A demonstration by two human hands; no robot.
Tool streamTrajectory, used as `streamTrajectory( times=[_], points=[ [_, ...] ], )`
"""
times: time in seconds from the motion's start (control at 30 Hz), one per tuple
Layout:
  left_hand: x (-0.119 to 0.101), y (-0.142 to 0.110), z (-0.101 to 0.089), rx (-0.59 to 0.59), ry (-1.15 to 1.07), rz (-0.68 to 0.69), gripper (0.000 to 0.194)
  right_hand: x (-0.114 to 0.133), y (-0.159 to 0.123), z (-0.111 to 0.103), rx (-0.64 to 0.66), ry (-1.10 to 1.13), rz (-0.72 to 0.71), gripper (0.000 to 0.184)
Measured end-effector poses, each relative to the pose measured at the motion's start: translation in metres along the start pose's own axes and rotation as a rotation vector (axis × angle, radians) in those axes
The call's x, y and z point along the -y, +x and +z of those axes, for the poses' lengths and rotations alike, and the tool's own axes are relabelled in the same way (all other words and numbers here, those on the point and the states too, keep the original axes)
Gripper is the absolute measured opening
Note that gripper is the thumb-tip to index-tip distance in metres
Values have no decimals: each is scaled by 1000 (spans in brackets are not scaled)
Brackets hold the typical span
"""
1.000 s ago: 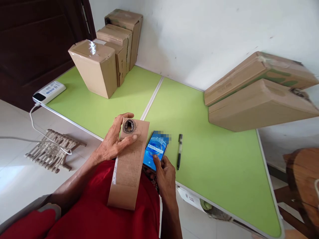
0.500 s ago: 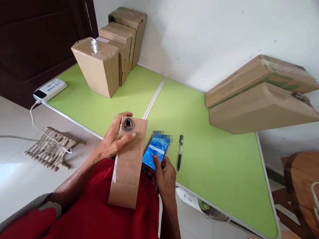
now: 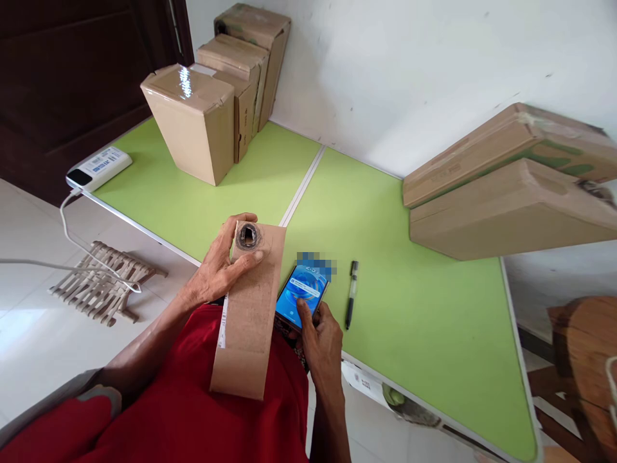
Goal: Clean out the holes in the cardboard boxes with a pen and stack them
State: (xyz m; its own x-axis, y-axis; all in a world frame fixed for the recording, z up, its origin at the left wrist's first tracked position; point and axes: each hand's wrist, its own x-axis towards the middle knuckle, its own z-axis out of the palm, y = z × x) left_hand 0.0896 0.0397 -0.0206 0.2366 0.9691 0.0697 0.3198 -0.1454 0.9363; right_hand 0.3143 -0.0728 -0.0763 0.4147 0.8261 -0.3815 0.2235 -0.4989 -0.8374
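My left hand (image 3: 225, 263) is closed on a narrow cardboard box (image 3: 248, 321), its thumb lying across the front face below a hole ringed with dark scribble. The box leans toward my red shirt, and a white label shows along its left edge. A smartphone (image 3: 299, 297) with a lit blue lock screen rests in my right hand (image 3: 318, 328), the thumb over the lower part of the screen. Part of the screen's top is pixelated. To the right of the phone, a black-capped pen (image 3: 351, 294) lies on the green table (image 3: 434, 321).
Several cardboard boxes (image 3: 187, 128) stand at the back left, and two more boxes (image 3: 501, 206) at the right. A white power bank (image 3: 99, 168) with a cable sits on the left corner. A small slatted stool (image 3: 103, 283) is on the floor; a wooden seat (image 3: 590, 347) stands at right.
The view has shifted slightly, so the table and boxes sit a little differently in the picture. Both hands keep their hold on the box and the phone.
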Motion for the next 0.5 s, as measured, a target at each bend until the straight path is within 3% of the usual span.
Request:
streamTrajectory(
  times=[0.5],
  points=[
    [12,6,0,-42,-55,20,55,-11,3,0,39,97,9,64]
  ],
)
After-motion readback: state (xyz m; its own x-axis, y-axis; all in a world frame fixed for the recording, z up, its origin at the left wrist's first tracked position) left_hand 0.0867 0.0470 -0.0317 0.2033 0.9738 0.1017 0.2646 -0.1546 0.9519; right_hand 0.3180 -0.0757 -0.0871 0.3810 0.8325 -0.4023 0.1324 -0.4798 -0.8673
